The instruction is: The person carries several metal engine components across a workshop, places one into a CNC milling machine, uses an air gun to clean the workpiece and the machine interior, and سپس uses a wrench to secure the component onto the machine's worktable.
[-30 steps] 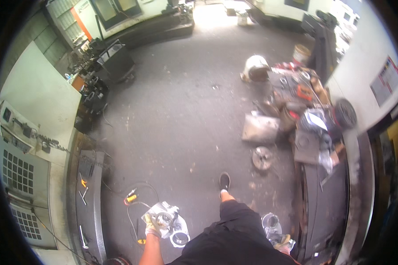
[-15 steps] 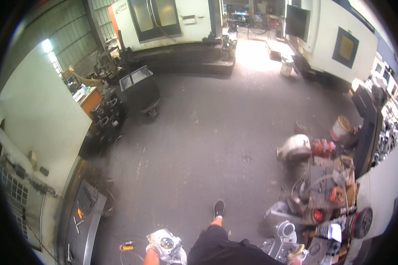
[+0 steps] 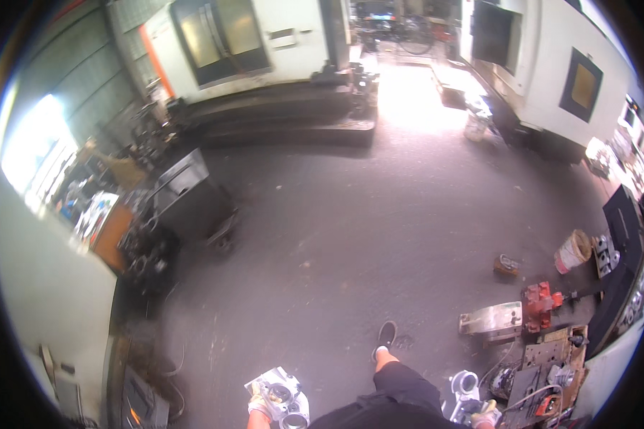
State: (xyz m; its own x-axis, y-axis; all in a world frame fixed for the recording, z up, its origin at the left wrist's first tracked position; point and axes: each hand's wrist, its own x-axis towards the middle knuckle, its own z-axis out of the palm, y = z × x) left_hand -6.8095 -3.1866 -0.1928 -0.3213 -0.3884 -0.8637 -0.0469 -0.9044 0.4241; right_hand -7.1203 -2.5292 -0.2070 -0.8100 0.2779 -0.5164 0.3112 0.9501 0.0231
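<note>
Closed on its left edge, your gloved left hand [image 3: 260, 407] holds a silver casting [image 3: 293, 405] with round openings. Your gloved right hand [image 3: 487, 415] clamps a second, ring-ended casting [image 3: 464, 398] by its right side. Both are beside your black shorts [image 3: 390, 404]. Toward the floor's [image 3: 322, 236] right edge lies a red metal part [image 3: 538, 307].

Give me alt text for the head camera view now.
A gloved left hand holds a silver metal part; a gloved right hand holds another metal part. One shoe shows against a dark floor, white machines ahead.
</note>
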